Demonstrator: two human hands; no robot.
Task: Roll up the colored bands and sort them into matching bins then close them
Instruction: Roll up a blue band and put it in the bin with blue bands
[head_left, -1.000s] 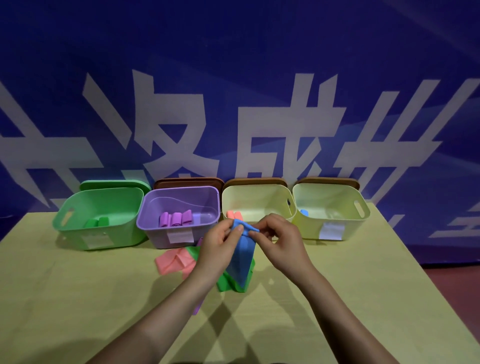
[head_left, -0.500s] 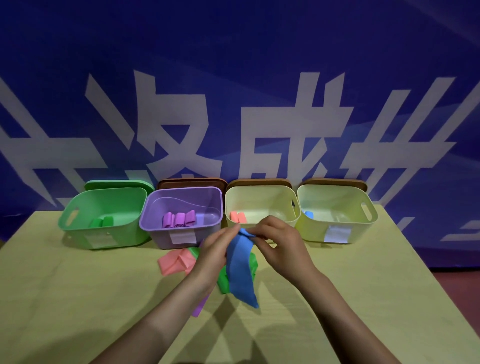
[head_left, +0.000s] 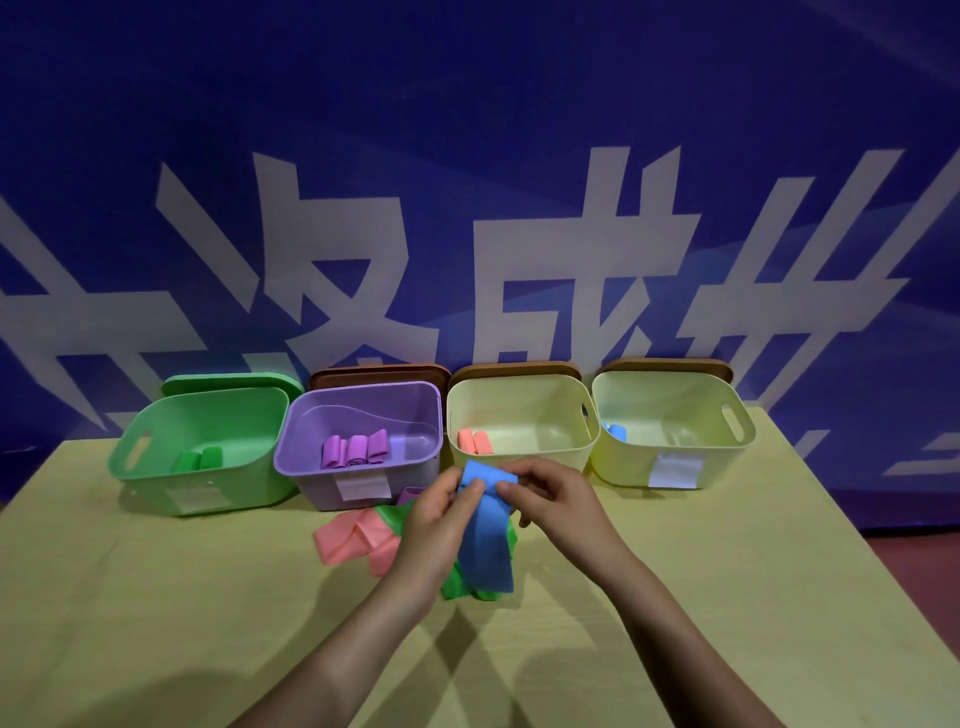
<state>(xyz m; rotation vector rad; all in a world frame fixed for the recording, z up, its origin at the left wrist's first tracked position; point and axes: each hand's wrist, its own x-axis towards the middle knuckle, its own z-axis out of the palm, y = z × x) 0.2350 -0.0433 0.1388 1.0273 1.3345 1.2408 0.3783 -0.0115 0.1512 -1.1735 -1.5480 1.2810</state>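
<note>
Both hands hold a blue band (head_left: 487, 540) above the table, in front of the bins. My left hand (head_left: 439, 514) and my right hand (head_left: 550, 499) pinch its top end, which is folded over; the rest hangs down. Under it lie a green band (head_left: 457, 584) and a pink band (head_left: 353, 538). Four open bins stand in a row: a green bin (head_left: 156, 467) with green rolls, a purple bin (head_left: 311, 462) with purple rolls, a yellow bin (head_left: 519, 457) with pink rolls (head_left: 474, 441), and a second yellow bin (head_left: 675, 457) with a blue roll (head_left: 615, 431).
The lids lean behind the bins: a green lid (head_left: 228, 382) and three brown lids (head_left: 379, 373). A blue banner with white characters rises right behind them. The wooden table (head_left: 156, 623) ends at the right (head_left: 857, 571), with a red floor beyond.
The top end of the blue band has been folded over between my fingers, and the hanging part has become shorter. Both hands stay in front of the middle bins.
</note>
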